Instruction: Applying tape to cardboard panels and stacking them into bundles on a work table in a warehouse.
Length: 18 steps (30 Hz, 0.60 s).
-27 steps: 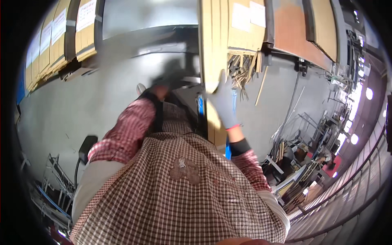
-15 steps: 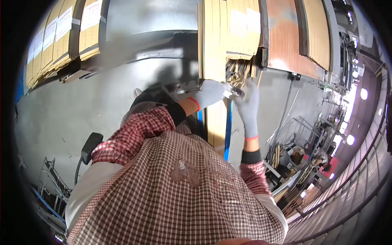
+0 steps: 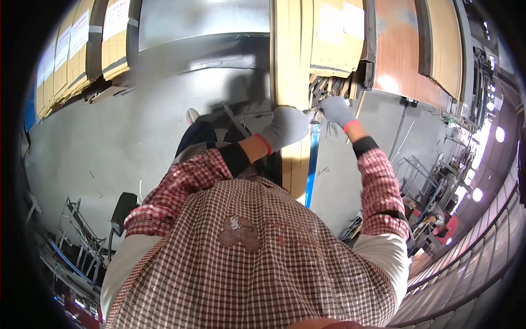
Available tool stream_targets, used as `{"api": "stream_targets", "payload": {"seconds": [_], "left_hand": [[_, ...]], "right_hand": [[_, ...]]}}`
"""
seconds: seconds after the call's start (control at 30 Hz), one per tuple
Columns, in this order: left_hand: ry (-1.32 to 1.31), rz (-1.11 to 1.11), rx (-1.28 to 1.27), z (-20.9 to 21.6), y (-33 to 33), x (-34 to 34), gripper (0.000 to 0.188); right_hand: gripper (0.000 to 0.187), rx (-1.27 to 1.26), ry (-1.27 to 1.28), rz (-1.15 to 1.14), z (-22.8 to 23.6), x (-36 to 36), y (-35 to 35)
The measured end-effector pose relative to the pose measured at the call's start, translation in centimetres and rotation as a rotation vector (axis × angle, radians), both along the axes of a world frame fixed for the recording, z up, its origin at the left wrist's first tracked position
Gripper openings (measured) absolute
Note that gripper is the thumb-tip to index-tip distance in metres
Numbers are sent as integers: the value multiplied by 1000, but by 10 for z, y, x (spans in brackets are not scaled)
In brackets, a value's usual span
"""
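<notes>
A long, narrow cardboard package [image 3: 291, 60] runs away from my body down the middle. My left hand [image 3: 286, 128], in a grey glove with a red cuff edge, lies over its near part. The fingers are closed and point right, and what they hold is hidden. Just past the package's right edge, my right hand [image 3: 336, 111] in a matching glove is curled, its fingertips toward the left hand. Between the two hands is a small pale, shiny piece [image 3: 314, 114], too small to name. Below it a blue strip [image 3: 313, 164] runs along the package's right edge.
A second cardboard bundle [image 3: 337, 52] with white labels lies against the long package, with thin strips [image 3: 331, 86] sticking out of its near end. A reddish-brown board [image 3: 397, 49] is farther right. Labelled cartons [image 3: 112, 41] stand far left, and metal frames [image 3: 82, 236] lower left.
My right hand has gone from upright with fingers raised to curled, its forearm swung outward to the right. My left hand stays over the package, shifted slightly. The view has moved a little.
</notes>
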<state>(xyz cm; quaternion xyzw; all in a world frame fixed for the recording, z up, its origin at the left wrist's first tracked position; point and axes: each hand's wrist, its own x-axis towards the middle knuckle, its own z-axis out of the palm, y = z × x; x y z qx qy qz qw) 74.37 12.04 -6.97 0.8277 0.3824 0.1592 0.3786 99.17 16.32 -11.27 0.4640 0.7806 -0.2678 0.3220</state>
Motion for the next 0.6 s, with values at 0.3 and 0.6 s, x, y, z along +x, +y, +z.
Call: {"api": "stream_targets", "payload": {"seconds": [0.3, 0.6], "left_hand": [[-95, 288, -215, -70, -64, -16, 75], [-27, 327, -193, -69, -67, -14, 93]], "right_hand": [[31, 110, 291, -471, 85, -66, -34], [28, 188, -54, 21, 51, -57, -65]]}}
